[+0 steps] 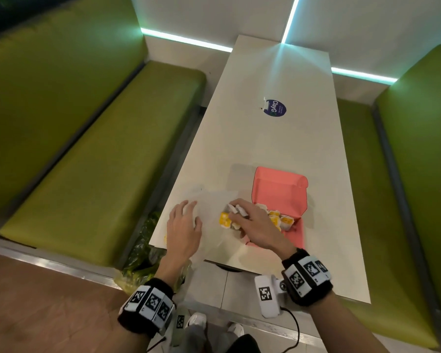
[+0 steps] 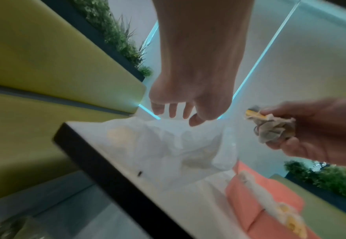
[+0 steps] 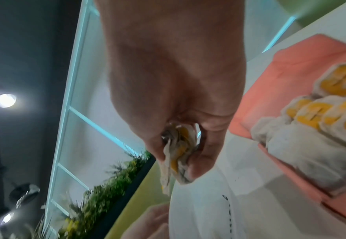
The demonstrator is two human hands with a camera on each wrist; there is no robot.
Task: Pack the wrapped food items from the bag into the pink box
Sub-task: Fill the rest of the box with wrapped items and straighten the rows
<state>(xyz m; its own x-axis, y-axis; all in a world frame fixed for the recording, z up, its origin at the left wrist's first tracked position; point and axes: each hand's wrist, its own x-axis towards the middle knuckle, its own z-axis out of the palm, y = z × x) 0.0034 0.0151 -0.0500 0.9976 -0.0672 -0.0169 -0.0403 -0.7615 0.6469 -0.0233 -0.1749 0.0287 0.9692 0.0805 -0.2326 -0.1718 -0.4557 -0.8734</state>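
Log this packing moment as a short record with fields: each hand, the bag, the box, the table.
left hand: fingers spread and relaxed over the white bag, holding nothing
right hand: fingers curled round a wrapped food item, between bag and box
white bag: crumpled, lying on the table's near left corner
pink box: open, lid raised, several wrapped items inside
table: white, round dark blue sticker further back
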